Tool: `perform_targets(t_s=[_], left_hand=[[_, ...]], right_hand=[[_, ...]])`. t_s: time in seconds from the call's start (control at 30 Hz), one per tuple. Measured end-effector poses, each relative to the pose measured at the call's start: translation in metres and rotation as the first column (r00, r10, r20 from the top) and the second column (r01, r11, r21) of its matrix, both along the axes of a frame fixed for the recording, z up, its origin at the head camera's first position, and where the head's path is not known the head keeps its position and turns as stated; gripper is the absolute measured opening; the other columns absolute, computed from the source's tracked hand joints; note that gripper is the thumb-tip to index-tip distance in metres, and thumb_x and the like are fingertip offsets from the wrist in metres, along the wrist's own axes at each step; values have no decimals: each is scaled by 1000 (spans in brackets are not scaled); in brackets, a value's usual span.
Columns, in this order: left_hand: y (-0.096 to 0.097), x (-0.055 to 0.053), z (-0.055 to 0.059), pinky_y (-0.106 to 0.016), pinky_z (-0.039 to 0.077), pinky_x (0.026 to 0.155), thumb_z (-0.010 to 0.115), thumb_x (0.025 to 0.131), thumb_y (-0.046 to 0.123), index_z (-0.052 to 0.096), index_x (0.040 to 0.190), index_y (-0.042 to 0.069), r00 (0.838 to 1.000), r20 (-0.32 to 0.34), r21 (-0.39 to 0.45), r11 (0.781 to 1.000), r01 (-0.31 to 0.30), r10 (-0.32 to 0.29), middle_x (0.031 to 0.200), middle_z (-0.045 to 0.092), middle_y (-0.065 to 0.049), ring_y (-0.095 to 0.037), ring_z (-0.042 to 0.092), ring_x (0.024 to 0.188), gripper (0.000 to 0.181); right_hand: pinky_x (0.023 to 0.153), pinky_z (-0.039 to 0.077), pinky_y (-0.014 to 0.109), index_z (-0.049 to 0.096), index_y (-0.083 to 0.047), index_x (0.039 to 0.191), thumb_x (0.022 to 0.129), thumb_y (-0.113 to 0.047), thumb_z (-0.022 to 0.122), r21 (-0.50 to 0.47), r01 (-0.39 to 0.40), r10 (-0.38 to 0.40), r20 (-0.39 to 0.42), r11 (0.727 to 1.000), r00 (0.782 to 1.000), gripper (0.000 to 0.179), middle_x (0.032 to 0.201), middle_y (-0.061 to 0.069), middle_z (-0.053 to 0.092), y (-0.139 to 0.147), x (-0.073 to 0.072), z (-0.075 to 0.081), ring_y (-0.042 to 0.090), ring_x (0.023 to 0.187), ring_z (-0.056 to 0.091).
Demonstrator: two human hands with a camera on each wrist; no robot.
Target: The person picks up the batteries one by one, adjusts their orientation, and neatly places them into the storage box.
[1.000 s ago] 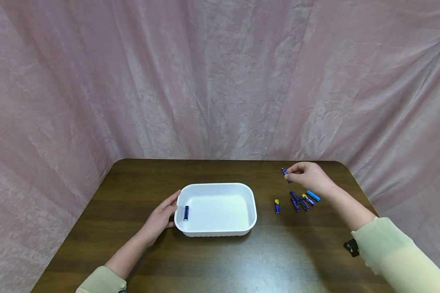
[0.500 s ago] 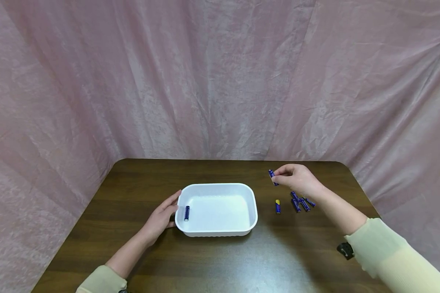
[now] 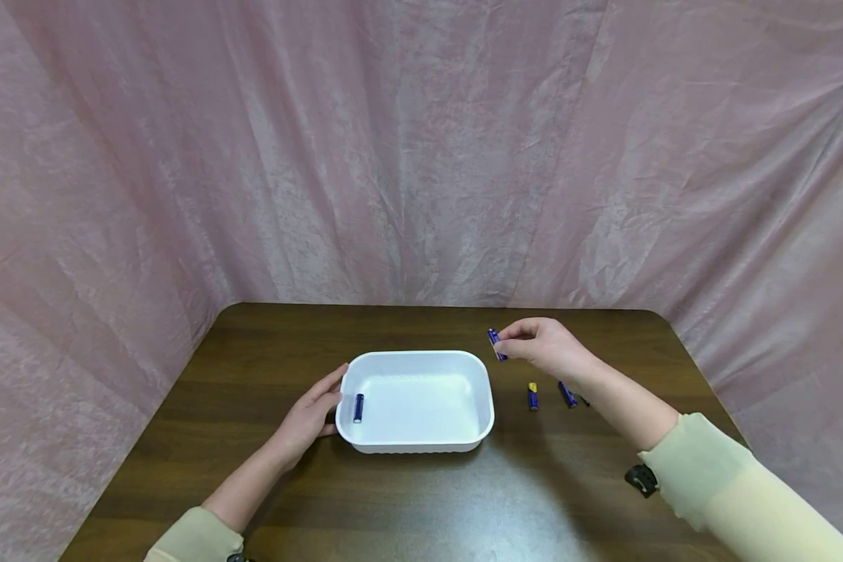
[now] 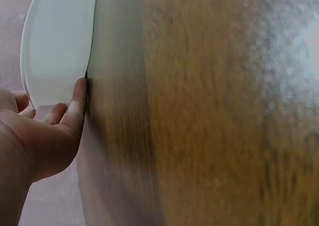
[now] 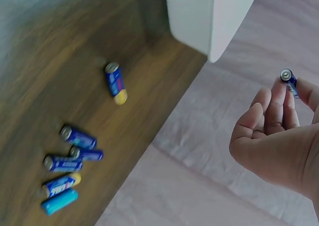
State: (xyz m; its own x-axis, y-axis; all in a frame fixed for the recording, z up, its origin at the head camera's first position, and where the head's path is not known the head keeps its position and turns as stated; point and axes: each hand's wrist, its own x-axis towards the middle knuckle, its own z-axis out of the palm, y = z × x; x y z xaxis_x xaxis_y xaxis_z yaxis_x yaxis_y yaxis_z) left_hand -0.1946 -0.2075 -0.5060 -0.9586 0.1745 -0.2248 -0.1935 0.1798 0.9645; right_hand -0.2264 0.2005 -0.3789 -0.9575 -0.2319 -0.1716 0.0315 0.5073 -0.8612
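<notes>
My right hand (image 3: 544, 347) pinches a dark blue battery (image 3: 497, 345) between thumb and fingertips. It hangs above the table, just right of the white tray (image 3: 414, 446). In the right wrist view, one end of this battery (image 5: 287, 76) faces the camera. Against the tray's left end rests my left hand (image 3: 309, 412), fingers spread along the outer wall, as the left wrist view also shows. One dark blue battery (image 3: 358, 408) lies inside the tray, near its left wall. On the table right of the tray lies a blue battery with a yellow end (image 3: 532, 396).
The right wrist view shows a cluster of several batteries, including a light blue battery (image 5: 60, 202) and a blue-and-yellow battery (image 5: 61, 184). My right forearm hides most of them in the head view. A pink curtain (image 3: 421, 156) hangs behind the wooden table (image 3: 267, 336).
My right hand has moved left toward the tray with the pinched battery, its forearm now covering more of the cluster. The left hand and tray stay practically in place.
</notes>
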Motion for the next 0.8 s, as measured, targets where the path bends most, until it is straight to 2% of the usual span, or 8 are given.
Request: perform_targets(t_s=[0.17, 0.3, 0.4, 0.57, 0.8], left_hand=[[1, 0, 1, -43, 57, 92, 45, 110, 25, 37, 160, 29, 1000, 0, 10, 1000, -2, 2, 166, 30, -9, -32, 40, 144, 51], [1, 0, 1, -43, 57, 92, 45, 110, 26, 37, 160, 30, 1000, 1, 3, 1000, -4, 4, 166, 30, -9, -32, 39, 144, 51], [2, -1, 0, -43, 57, 92, 45, 110, 25, 37, 160, 29, 1000, 2, 9, 1000, -5, 5, 166, 30, -10, -32, 39, 144, 51], [1, -1, -1, -42, 57, 91, 46, 110, 25, 37, 160, 29, 1000, 6, 13, 1000, -9, 9, 166, 30, -9, -32, 40, 144, 51], [0, 0, 0, -42, 57, 91, 46, 110, 27, 37, 160, 30, 1000, 2, 4, 1000, -7, 7, 166, 29, -10, -33, 40, 143, 51]], right_hand=[[98, 46, 50, 73, -7, 113, 93, -31, 76, -60, 14, -10, 53, 998, 999, 31, 115, 8, 67, -20, -1, 0, 27, 102, 62], [84, 47, 39, 74, -7, 109, 92, -26, 76, -76, 17, -12, 66, 997, 998, 25, 103, 6, 68, -38, 0, -5, 24, 94, 61], [79, 48, 34, 75, -7, 106, 92, -21, 75, -70, 1, 3, 61, 998, 998, 20, 96, 4, 69, -51, 1, -10, 23, 91, 61], [81, 50, 37, 76, -6, 100, 91, -17, 76, -58, -43, 46, 55, 997, 997, 14, 95, 3, 71, -76, 2, -21, 20, 89, 62], [79, 51, 33, 77, -6, 95, 89, -15, 78, -56, -83, 85, 41, 995, 996, 11, 95, 1, 71, -105, 1, -30, 18, 88, 61]])
